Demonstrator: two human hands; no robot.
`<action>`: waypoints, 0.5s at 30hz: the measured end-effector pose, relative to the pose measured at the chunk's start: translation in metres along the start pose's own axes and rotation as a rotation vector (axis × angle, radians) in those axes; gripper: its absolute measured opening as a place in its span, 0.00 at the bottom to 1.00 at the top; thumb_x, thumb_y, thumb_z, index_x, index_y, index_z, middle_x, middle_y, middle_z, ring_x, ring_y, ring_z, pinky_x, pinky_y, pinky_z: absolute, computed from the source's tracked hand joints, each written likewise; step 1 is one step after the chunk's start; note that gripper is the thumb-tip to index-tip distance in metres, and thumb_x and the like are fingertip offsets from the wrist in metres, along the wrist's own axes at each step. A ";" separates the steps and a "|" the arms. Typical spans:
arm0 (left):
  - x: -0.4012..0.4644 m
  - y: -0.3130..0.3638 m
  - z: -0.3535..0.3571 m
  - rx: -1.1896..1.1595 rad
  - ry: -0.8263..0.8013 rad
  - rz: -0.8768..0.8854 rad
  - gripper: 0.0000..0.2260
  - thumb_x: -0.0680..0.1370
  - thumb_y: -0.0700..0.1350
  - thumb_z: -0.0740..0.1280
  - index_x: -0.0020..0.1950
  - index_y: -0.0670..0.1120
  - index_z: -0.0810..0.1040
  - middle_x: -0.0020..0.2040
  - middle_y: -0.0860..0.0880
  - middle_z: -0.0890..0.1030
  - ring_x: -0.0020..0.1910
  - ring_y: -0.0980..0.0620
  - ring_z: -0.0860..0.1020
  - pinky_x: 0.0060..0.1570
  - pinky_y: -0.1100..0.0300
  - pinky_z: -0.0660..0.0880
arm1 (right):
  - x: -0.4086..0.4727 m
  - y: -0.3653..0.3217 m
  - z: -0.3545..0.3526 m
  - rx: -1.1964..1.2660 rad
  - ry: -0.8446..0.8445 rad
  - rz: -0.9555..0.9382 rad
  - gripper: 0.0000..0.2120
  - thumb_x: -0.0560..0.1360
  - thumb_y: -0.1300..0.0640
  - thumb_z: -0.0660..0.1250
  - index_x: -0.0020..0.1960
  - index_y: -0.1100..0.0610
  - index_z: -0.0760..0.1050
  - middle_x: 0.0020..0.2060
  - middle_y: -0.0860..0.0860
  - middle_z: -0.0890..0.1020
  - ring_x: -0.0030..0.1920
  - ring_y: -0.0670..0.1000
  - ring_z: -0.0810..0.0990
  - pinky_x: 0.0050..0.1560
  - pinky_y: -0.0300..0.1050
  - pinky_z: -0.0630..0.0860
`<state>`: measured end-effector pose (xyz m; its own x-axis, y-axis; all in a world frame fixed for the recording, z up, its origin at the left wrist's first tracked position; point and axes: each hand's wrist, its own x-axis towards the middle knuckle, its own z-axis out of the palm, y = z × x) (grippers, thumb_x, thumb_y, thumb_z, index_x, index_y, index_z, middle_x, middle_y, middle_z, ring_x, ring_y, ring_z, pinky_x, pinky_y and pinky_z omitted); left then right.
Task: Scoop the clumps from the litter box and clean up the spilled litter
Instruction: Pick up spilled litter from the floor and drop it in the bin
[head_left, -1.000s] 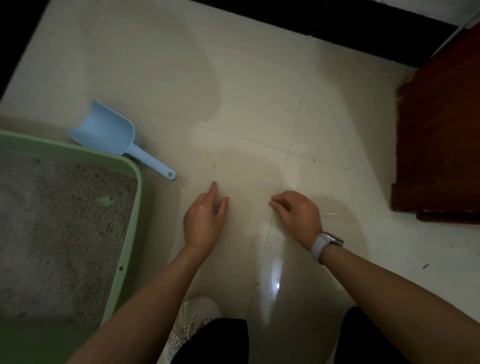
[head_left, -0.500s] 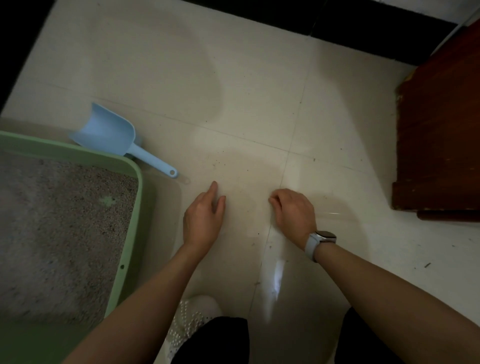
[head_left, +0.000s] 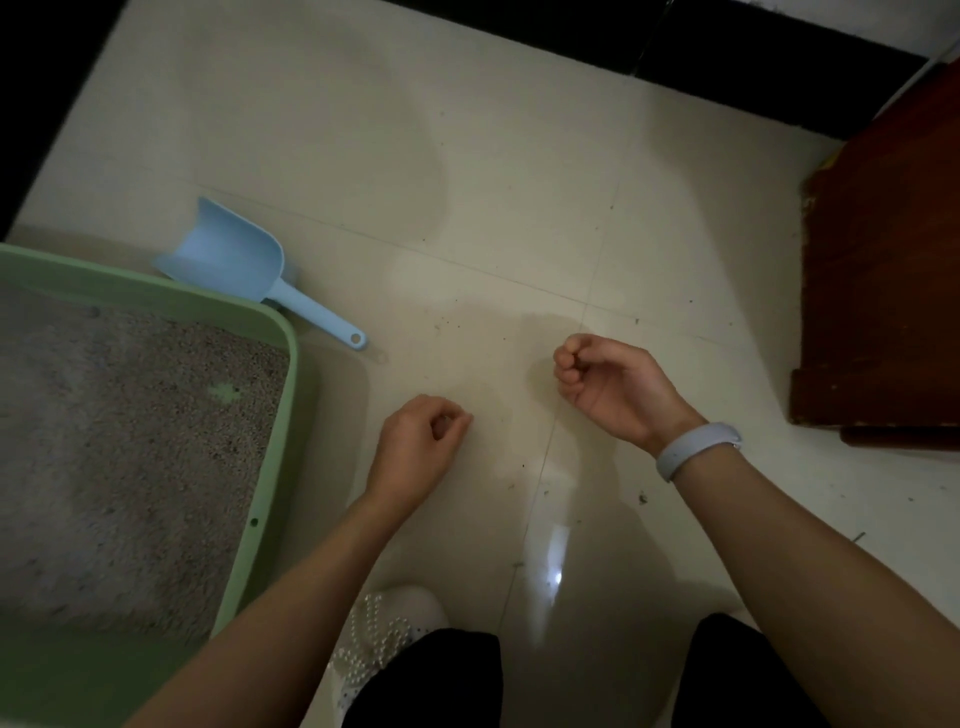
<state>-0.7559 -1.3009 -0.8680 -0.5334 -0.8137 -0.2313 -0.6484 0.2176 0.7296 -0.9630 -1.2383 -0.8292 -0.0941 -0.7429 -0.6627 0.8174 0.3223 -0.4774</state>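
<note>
One green litter box (head_left: 270, 415), lower left; one blue scoop (head_left: 234, 260) on the floor beside its upper rim. Two hands at centre: left hand (head_left: 421, 447) and right hand (head_left: 608, 384), both curled closed, contents indiscernible. Scattered litter specks (head_left: 642, 499) on tile.

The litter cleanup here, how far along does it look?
Done: hard to say; no clumps stand out in the green litter box, though the light is dim. In hand: the left hand and right hand are both curled shut over the floor tiles, seemingly pinching up grains; what they hold is hidden. Left: dark specks still dot the tiles, and the blue scoop lies unused beside the box.
</note>
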 end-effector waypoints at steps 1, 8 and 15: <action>-0.004 -0.002 0.002 0.033 -0.040 0.045 0.02 0.72 0.39 0.71 0.41 0.41 0.81 0.31 0.58 0.68 0.30 0.58 0.68 0.36 0.69 0.62 | 0.002 0.002 0.001 -0.026 0.020 0.015 0.14 0.65 0.67 0.55 0.27 0.57 0.75 0.27 0.51 0.74 0.27 0.47 0.69 0.27 0.35 0.67; -0.014 -0.007 0.013 0.112 -0.071 0.086 0.04 0.70 0.39 0.72 0.43 0.42 0.81 0.34 0.48 0.74 0.33 0.46 0.76 0.37 0.64 0.65 | 0.007 0.025 0.001 -0.785 0.287 -0.035 0.14 0.75 0.69 0.55 0.37 0.59 0.75 0.30 0.53 0.73 0.28 0.48 0.69 0.26 0.33 0.66; -0.014 -0.004 0.017 0.280 -0.009 0.134 0.07 0.71 0.49 0.65 0.37 0.47 0.80 0.32 0.50 0.77 0.31 0.49 0.78 0.30 0.61 0.70 | 0.006 0.048 0.007 -1.434 0.177 -0.264 0.05 0.74 0.62 0.65 0.47 0.62 0.79 0.42 0.53 0.78 0.42 0.47 0.73 0.40 0.27 0.67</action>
<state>-0.7552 -1.2815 -0.8787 -0.6279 -0.7633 -0.1520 -0.6961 0.4635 0.5483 -0.9201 -1.2311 -0.8524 -0.3017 -0.8253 -0.4774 -0.4756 0.5642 -0.6748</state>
